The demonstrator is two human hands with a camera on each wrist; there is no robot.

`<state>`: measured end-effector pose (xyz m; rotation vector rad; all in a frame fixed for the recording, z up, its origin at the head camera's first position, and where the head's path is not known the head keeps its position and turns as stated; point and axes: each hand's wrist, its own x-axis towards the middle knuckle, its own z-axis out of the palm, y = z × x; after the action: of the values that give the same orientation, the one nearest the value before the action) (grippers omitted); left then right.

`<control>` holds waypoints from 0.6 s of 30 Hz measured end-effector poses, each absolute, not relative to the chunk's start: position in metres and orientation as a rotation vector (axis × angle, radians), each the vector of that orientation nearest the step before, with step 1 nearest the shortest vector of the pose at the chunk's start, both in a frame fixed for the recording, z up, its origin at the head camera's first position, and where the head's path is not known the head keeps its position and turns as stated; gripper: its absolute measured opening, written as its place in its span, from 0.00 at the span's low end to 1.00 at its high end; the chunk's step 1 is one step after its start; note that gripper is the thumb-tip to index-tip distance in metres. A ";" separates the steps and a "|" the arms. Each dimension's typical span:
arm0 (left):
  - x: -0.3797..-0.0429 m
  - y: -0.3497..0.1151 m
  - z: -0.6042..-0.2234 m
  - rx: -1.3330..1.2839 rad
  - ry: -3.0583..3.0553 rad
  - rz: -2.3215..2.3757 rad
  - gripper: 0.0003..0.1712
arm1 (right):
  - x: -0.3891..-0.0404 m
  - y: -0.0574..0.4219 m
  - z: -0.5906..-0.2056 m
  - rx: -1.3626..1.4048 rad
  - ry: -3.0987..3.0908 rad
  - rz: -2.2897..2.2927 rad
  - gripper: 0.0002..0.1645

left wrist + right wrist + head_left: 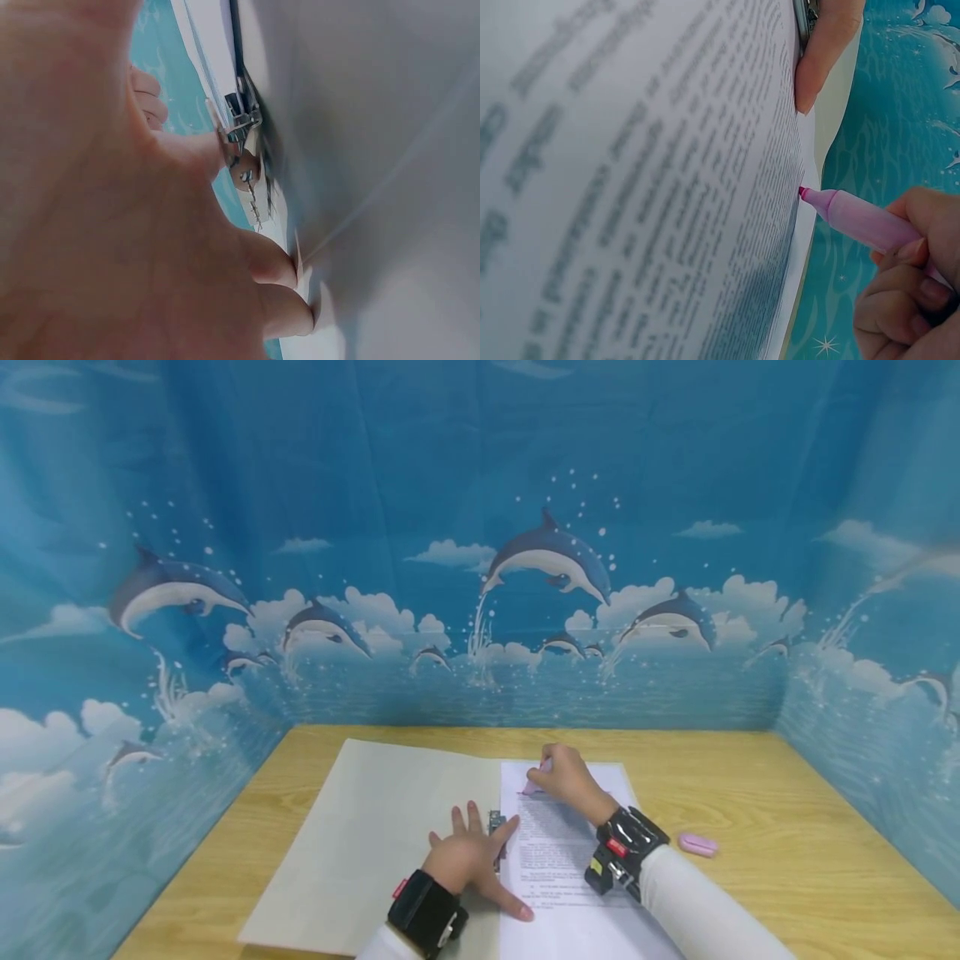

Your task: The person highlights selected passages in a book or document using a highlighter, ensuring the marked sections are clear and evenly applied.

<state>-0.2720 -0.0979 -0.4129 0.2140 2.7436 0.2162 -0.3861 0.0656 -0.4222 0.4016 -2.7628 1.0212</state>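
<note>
My right hand pinches an uncapped pink highlighter between thumb and fingers. In the right wrist view, its dark pink tip meets the edge of the printed text. The head view puts it near the top of the printed page, at the first lines. The page lies on the right side of an open cream folder. Across the fold rests my left hand, fingers spread, thumb on the page's left margin. Metal clip hardware shows by its fingers.
The highlighter's pink cap lies on the wooden table, right of the folder and beside the right forearm. A blue dolphin-print curtain encloses the back and sides of the table.
</note>
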 end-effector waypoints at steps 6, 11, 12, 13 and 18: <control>-0.273 -0.098 -0.414 0.217 2.735 0.217 0.68 | -0.385 0.068 -0.422 0.381 -2.771 1.025 0.11; -0.274 -0.098 -0.416 0.220 2.734 0.216 0.68 | -0.384 0.070 -0.422 0.355 -2.773 1.016 0.12; -0.274 -0.098 -0.416 0.222 2.736 0.218 0.68 | -0.384 0.071 -0.422 0.346 -2.778 1.013 0.12; -0.274 -0.099 -0.415 0.225 2.737 0.220 0.68 | -0.385 0.072 -0.423 0.344 -2.777 1.014 0.12; -0.273 -0.098 -0.414 0.228 2.740 0.225 0.68 | -0.386 0.077 -0.424 0.330 -2.784 1.028 0.12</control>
<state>-0.2729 -0.0983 -0.4139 0.2285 2.7400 0.2248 -0.3858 0.0767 -0.4236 0.3298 -2.7839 1.0284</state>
